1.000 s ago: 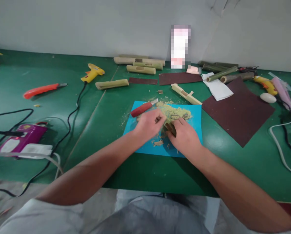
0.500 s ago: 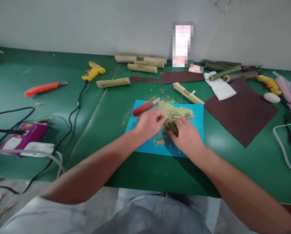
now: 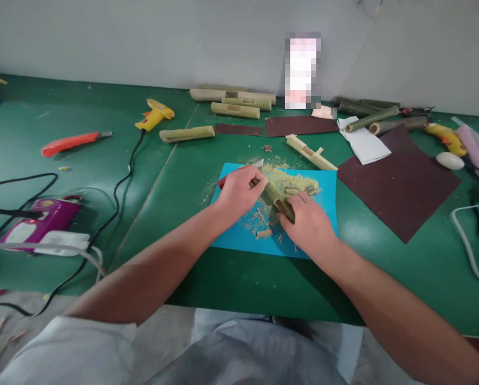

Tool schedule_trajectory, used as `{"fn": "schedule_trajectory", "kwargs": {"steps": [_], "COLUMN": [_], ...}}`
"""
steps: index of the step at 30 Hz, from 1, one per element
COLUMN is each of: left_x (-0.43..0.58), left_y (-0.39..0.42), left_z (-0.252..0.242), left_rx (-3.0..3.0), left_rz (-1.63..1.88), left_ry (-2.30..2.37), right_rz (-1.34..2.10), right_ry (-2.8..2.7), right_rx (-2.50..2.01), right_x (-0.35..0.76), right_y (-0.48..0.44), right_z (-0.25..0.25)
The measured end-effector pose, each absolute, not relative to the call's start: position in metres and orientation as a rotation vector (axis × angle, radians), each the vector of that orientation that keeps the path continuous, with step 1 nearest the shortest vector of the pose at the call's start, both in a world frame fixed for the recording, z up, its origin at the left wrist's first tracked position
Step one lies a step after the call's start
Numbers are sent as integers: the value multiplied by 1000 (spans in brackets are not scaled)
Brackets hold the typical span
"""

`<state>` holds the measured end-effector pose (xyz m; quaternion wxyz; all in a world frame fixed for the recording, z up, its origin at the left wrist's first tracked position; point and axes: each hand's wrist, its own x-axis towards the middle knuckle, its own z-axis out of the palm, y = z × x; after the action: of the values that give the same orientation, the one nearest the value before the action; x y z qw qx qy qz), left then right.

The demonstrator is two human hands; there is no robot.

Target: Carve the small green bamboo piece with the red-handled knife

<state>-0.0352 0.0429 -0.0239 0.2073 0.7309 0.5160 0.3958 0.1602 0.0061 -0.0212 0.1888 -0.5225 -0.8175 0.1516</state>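
Note:
A green bamboo tube [image 3: 277,197] with a cut-out slot lies at a slant over the blue sheet [image 3: 239,238]. My right hand [image 3: 309,216] is closed around its lower right end. At the upper left end of the tube is my left hand [image 3: 245,187], fingers curled and thumb pressed in; whatever it pinches is hidden. Behind the left hand lies a red-handled knife [image 3: 222,182], mostly covered, its blade tip showing. Pale shavings and dust [image 3: 303,182] are spread over the sheet, with a small bamboo chip [image 3: 264,233] near the front.
Several cut bamboo pieces [image 3: 235,110] lie along the back, near a propped phone [image 3: 302,72]. Brown sandpaper [image 3: 403,198] is at right with a white paper [image 3: 365,144]. Leftward are a yellow glue gun [image 3: 154,115], an orange cutter [image 3: 70,143] and a purple power strip [image 3: 42,224] with cords.
My left hand has slid a little up and left along the bamboo tube, uncovering more of it and covering more of the red knife. My right hand keeps its hold.

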Motion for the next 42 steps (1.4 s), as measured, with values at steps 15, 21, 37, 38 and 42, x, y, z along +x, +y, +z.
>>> {"fn": "schedule_trajectory", "kwargs": {"steps": [15, 21, 37, 38, 42], "left_x": [-38, -42, -51, -52, -57], "left_y": [43, 42, 36, 36, 32], "left_z": [-23, -23, -11, -11, -8], "left_rx": [2149, 2198, 2583, 2623, 2700], "left_rz": [1094, 1114, 1434, 1403, 1310], "left_ry": [1417, 1345, 1129, 1125, 1140], "right_rz": [407, 425, 447, 443, 450], "right_ry": [-2272, -2265, -2242, -2238, -2215], "right_rx": [-1486, -1510, -1500, -1488, -1471], "right_x": [161, 160, 164, 165, 166], "right_y": [7, 6, 7, 7, 8], "right_z": [-23, -20, -22, -23, -23]}}
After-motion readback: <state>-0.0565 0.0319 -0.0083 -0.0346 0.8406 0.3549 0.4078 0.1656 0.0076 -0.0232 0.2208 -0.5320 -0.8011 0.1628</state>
